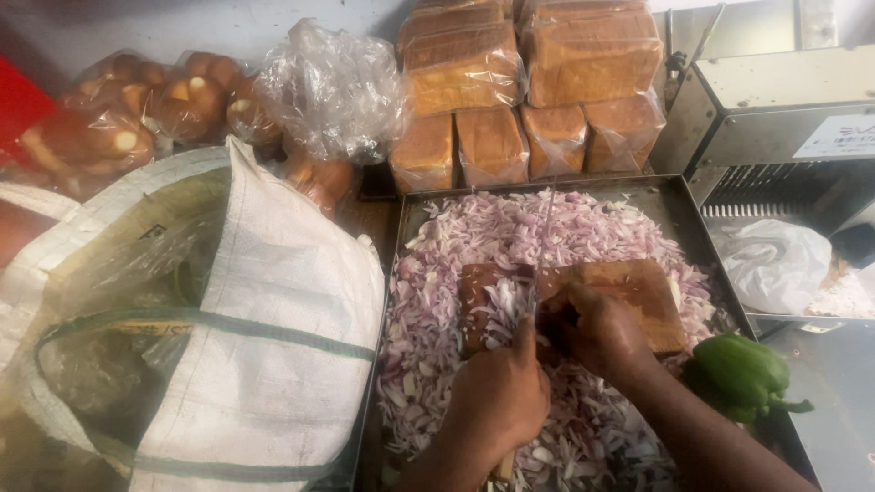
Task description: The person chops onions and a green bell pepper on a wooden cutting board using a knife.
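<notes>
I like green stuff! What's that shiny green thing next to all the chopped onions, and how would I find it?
Start at the big metal tray heaped with chopped purple onions. Follow its right rim towards the near end, just past the wooden cutting board and the right hand. There sits a whole green bell pepper, glossy and lumpy with a curved stem, the only bright green, uncut thing beside the pale onion bits.

We see our left hand [499, 394] bare, right hand [597, 330] bare; forearms uncovered, no sleeves, rings, gloves.
</notes>
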